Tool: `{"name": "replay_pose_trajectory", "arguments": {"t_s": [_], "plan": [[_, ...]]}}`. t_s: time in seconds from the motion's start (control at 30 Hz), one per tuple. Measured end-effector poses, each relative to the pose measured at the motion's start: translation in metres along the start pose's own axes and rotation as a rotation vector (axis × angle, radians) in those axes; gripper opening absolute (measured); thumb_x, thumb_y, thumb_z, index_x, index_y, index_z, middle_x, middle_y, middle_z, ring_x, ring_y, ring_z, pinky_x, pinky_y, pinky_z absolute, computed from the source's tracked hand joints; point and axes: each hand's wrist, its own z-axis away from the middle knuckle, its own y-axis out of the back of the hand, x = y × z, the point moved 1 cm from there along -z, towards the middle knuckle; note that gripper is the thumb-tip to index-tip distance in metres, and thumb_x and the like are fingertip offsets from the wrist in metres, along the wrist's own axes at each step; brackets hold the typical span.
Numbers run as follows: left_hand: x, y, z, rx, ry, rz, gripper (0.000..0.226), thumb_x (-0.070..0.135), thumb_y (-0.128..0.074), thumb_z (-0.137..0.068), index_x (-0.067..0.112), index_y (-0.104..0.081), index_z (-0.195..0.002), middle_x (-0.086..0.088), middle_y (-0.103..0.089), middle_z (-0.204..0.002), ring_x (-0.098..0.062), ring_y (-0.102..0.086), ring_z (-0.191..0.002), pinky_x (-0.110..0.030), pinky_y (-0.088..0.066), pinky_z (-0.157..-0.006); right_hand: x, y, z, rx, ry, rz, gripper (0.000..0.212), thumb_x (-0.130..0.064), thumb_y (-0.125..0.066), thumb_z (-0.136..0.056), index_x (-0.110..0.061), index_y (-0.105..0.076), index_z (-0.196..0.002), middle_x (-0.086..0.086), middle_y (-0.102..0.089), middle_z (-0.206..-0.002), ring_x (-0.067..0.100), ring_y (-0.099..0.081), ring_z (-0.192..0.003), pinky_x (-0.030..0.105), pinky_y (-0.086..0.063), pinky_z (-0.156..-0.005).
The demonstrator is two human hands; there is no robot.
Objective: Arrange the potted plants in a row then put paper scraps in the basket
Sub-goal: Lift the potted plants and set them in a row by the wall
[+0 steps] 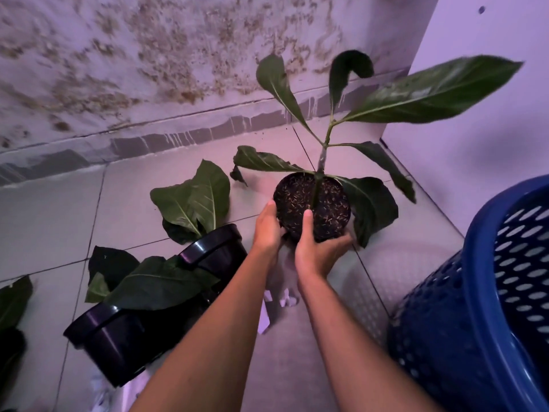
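1. Both hands gripped a small black potted plant [312, 203] above the tiled floor [133, 197], near the corner of the stained wall [118, 55].
2. The left hand [267, 230] wrapped the pot's left side, fingers [269, 208] pressed together against the rim.
3. The right hand [318, 248] cupped the pot from below, its thumb laid over the soil, fingers closed on the pot.
4. Two more potted plants [217, 251] [113, 343] stood to the left on the floor.
5. White paper scraps [285, 298] lay on the floor beneath the forearms.
6. A blue perforated basket [481, 307] stood at the right, well apart from the held pot.
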Motion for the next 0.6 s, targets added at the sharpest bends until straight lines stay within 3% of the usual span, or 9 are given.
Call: {"name": "replay_pose_trajectory", "arguments": {"t_s": [0.13,0.33,0.43,0.5,0.6], "plan": [[0.003,0.001,-0.005,-0.002,0.001,-0.035,0.034,0.026,-0.04,-0.106,0.013,-0.07,-0.098,-0.005,-0.075,-0.094,-0.018,-0.07,-0.087,-0.04,-0.057,-0.097,0.002,0.0,0.002,-0.023,-0.023,0.021,0.088,-0.035,-0.086,-0.081,0.0,-0.035,-0.143,0.023,-0.039,-0.145,0.031,-0.036,-0.139,0.017,-0.024,-0.108],[0.004,0.001,0.004,0.039,-0.089,-0.13,0.046,0.042,-0.034,-0.109,0.016,-0.072,-0.105,-0.005,-0.076,-0.104,-0.02,-0.071,-0.1,-0.04,-0.056,-0.102,0.0,0.004,0.006,-0.066,-0.131,0.05,0.098,-0.053,-0.083,-0.078,-0.004,-0.032,-0.146,0.02,-0.04,-0.146,0.033,-0.034,-0.142,0.036,-0.031,-0.118],[0.007,-0.002,0.02,0.087,-0.136,-0.204,0.066,0.064,-0.031,-0.1,0.018,-0.066,-0.133,0.001,-0.072,-0.126,-0.019,-0.067,-0.116,-0.038,-0.049,-0.11,0.002,0.01,0.015,-0.089,-0.304,0.103,0.113,-0.083,-0.068,-0.067,-0.005,-0.04,-0.145,0.02,-0.042,-0.147,0.039,-0.043,-0.14,0.051,-0.041,-0.115],[0.015,-0.004,0.036,0.126,-0.173,-0.217,0.059,0.057,-0.031,-0.105,0.02,-0.058,-0.142,0.011,-0.061,-0.128,-0.011,-0.057,-0.118,-0.027,-0.04,-0.107,0.002,0.018,0.027,-0.116,-0.367,0.2,0.115,-0.094,-0.054,-0.065,-0.006,-0.05,-0.139,0.019,-0.044,-0.146,0.041,-0.051,-0.133,0.054,-0.045,-0.109],[0.032,-0.006,0.064,0.169,-0.227,-0.232,0.05,0.049,-0.035,-0.108,0.019,-0.059,-0.14,0.008,-0.06,-0.121,-0.011,-0.054,-0.114,-0.024,-0.037,-0.1,-0.001,0.025,0.046,-0.252,-0.332,0.369,0.12,-0.104,-0.032,-0.064,-0.007,-0.063,-0.129,0.021,-0.052,-0.141,0.04,-0.055,-0.126,0.053,-0.047,-0.106]]}}
